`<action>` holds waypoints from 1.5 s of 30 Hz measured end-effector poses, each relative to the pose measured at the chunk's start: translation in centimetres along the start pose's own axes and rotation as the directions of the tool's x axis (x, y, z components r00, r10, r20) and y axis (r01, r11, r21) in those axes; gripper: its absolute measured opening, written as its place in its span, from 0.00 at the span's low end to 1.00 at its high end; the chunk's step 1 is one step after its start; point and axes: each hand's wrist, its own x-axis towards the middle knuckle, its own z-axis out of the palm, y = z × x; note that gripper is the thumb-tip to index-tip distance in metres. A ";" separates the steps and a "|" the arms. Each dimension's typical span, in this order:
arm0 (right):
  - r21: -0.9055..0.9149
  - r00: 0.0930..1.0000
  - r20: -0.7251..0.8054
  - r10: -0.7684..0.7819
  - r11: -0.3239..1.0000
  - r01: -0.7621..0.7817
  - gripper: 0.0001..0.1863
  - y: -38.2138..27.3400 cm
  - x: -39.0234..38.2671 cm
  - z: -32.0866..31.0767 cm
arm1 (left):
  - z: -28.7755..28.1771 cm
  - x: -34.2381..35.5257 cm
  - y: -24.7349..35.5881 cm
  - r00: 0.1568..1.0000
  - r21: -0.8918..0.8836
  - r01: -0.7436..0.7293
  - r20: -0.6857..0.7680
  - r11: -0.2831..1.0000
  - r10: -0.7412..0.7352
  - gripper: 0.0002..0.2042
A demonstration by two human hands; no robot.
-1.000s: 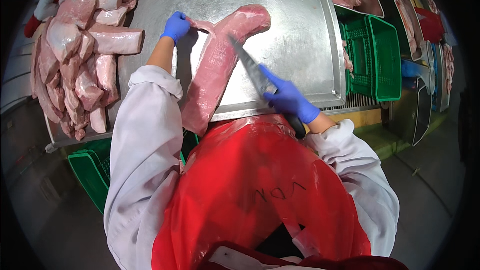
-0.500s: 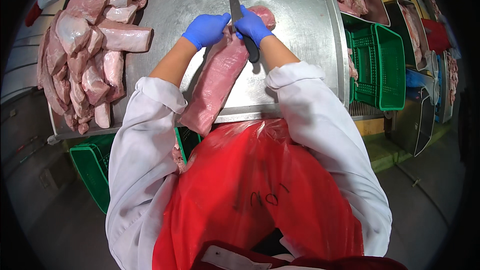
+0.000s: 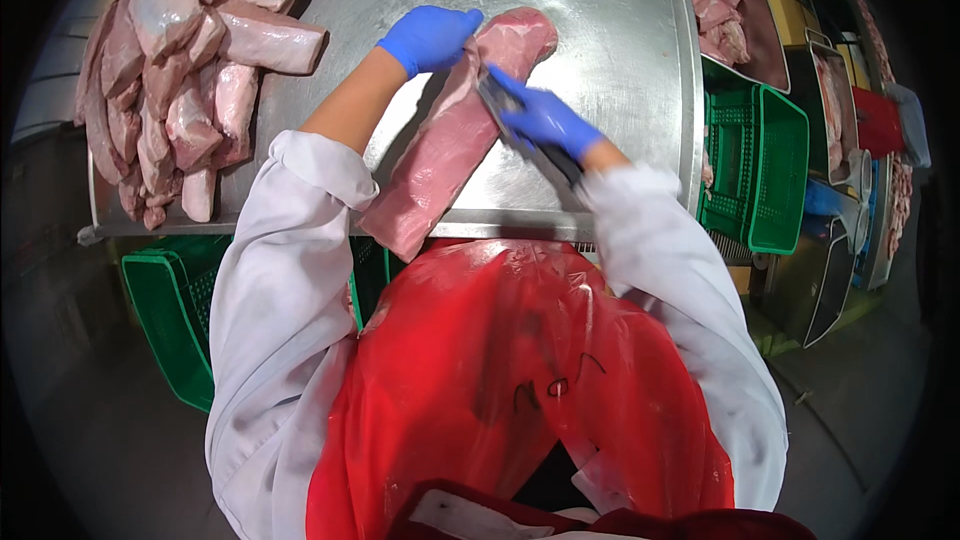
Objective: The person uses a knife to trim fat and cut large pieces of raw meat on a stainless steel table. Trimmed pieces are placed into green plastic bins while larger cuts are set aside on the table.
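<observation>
A long pink pork loin (image 3: pixel 445 155) lies slantwise on the metal table, its near end at the front edge against my red apron. My left hand (image 3: pixel 428 38), in a blue glove, is closed at the loin's upper left side, pinching a thin strip along its edge. In my right hand (image 3: pixel 548 118), also blue-gloved and slightly blurred, is a knife (image 3: pixel 560 164) with a dark handle. Its blade lies against the loin's right upper part, pointing up and left; the tip is hard to make out.
A heap of meat pieces (image 3: pixel 175 90) covers the table's left side. Green crates (image 3: pixel 780 170) stand at the right and below the table's left front edge. Beyond the right edge, a metal tub (image 3: pixel 765 15) holds more meat. The metal table (image 3: pixel 600 30) has a raised rim.
My right hand has drawn the knife down and right, turning the blade from upright to slanting left. My left hand stays by the loin's edge. The view has shifted slightly.
</observation>
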 end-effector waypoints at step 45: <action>-0.074 0.643 0.671 -0.369 0.829 0.554 0.39 -6.4 -2.4 16.5 | -23.3 -42.6 15.2 0.411 -0.213 0.691 -0.670 0.690 -0.618 0.16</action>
